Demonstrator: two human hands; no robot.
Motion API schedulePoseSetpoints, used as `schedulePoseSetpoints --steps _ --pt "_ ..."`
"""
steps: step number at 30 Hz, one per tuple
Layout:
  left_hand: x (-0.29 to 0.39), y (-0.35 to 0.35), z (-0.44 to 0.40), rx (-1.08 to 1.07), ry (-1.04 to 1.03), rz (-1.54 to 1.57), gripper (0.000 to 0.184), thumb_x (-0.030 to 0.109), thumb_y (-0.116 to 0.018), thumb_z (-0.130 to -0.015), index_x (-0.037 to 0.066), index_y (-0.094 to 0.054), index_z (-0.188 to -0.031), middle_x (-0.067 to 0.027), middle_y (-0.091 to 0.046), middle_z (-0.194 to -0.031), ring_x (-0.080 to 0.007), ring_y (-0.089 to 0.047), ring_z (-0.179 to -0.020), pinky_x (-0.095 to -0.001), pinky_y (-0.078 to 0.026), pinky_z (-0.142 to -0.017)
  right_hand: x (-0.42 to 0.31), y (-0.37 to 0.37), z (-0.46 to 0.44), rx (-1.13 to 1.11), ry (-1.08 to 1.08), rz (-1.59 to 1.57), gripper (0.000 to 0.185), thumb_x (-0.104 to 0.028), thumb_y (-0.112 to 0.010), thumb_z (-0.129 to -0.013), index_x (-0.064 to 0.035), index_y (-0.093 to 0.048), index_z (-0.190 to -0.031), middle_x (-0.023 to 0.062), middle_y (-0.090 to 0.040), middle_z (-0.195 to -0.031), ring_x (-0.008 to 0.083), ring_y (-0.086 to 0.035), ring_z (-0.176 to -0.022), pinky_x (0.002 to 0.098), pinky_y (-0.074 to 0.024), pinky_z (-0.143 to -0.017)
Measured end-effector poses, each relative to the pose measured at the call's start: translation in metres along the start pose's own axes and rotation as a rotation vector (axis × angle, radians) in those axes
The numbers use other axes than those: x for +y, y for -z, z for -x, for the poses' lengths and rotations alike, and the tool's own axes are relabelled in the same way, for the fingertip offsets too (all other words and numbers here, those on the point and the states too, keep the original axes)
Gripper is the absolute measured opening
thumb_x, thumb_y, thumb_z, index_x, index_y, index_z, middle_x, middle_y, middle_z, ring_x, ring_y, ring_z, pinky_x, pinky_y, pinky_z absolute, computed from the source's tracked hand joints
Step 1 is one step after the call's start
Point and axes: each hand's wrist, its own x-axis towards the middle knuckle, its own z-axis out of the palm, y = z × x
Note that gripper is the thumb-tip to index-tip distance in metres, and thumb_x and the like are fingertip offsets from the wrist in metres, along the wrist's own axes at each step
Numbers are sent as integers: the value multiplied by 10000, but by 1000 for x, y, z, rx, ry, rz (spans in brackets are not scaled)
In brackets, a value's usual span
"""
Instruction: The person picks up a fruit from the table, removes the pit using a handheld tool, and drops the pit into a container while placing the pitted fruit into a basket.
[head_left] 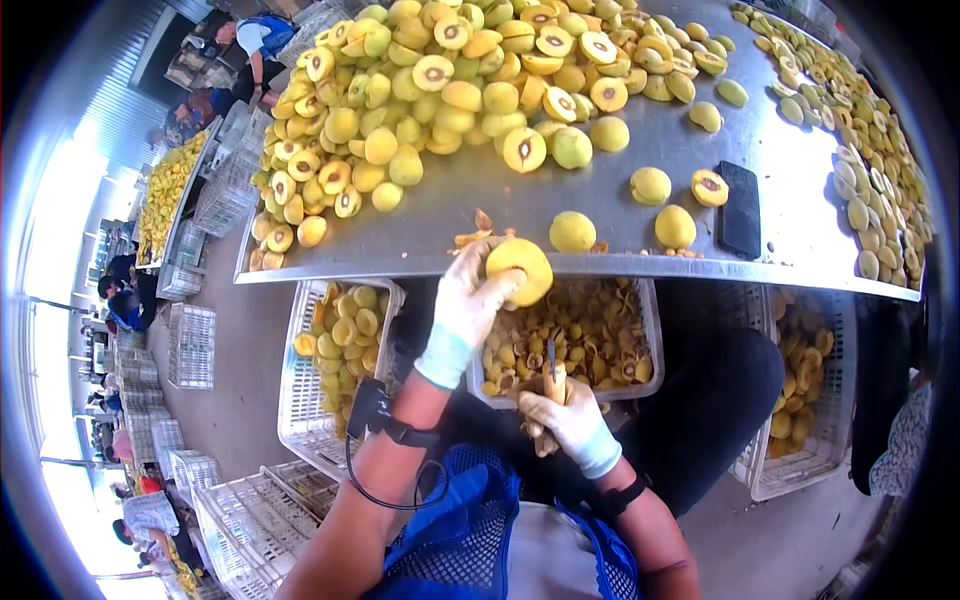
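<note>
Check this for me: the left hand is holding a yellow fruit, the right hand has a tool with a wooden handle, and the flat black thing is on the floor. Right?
Not quite: the flat black thing lies on the metal table, as the head view shows. The left hand holds a yellow fruit and the right hand the tool.

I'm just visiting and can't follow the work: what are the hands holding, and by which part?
The left hand holds a yellow fruit by its side, thumb across the near face; the right hand grips a knife by its handle.
</note>
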Motion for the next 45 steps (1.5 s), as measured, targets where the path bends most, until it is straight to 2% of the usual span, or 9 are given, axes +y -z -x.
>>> schedulePoseSetpoints --steps 2,5,12,15,23,30,38,41,45 --pt "-14 -9 24 -47 20 143 478 14 -699 -904 -25 -577 -1364 -66 -648 -1268 -123 -596 -1155 -278 -480 -1032 2 0 0 18 30 -9 321 -210 -661 -1001 58 -668 -1179 34 -599 -642 126 -551 -425 243 -426 -393" --pt "-21 -20 54 -68 176 369 529 -21 -648 -907 -40 -526 -1422 -78 -653 -1222 -139 -618 -1113 -289 -492 -1024 5 -1 2 79 84 -91 235 -198 -646 -1011 27 -646 -1078 36 -598 -654 132 -545 -422 253 -432 -394" --pt "-32 9 78 -214 189 -54 492 22 -704 -867 -44 -599 -1343 -73 -688 -1188 -146 -647 -1078 -296 -515 -998 6 5 6 133 158 -66 186 -175 -678 -982 8 -671 -1018 37 -654 -702 107 -572 -488 239 -449 -446" --pt "-26 20 80 -262 316 35 486 41 -706 -871 -47 -610 -1339 -80 -694 -1202 -141 -647 -1088 -300 -514 -1010 13 1 3 192 222 -11 176 -152 -682 -973 19 -683 -1015 37 -649 -688 106 -568 -488 240 -445 -451" --pt "-25 5 91 12 240 170 431 10 -635 -916 -74 -583 -1335 -107 -687 -1206 -170 -659 -1090 -312 -529 -1001 12 -16 8 144 184 278 118 -128 -682 -926 -14 -653 -931 37 -639 -668 95 -562 -479 247 -440 -437" --pt "-13 -17 102 128 85 -206 501 105 -731 -905 17 -610 -1382 -106 -753 -1147 -125 -700 -1010 -286 -566 -913 25 -11 0 175 221 337 129 -137 -657 -939 -13 -641 -905 55 -639 -658 118 -582 -482 264 -452 -429" --pt "-19 -35 109 172 -7 -224 475 87 -686 -914 19 -608 -1377 -120 -768 -1114 -168 -746 -939 -297 -594 -825 12 -7 7 54 2 183 165 -118 -643 -922 12 -622 -821 58 -597 -589 150 -545 -399 284 -440 -390" --pt "-36 -35 111 201 -175 -358 483 80 -675 -916 21 -595 -1389 -120 -771 -1102 -179 -750 -910 -303 -598 -809 17 2 6 -32 -37 81 186 -127 -649 -919 16 -628 -801 62 -602 -594 155 -544 -394 284 -441 -386" --pt "-33 -28 114 81 -112 -276 569 70 -712 -873 22 -556 -1418 -134 -718 -1204 -209 -715 -1052 -315 -573 -913 8 -1 11 9 -55 185 201 -143 -665 -927 18 -635 -812 60 -614 -611 151 -554 -410 281 -446 -393"
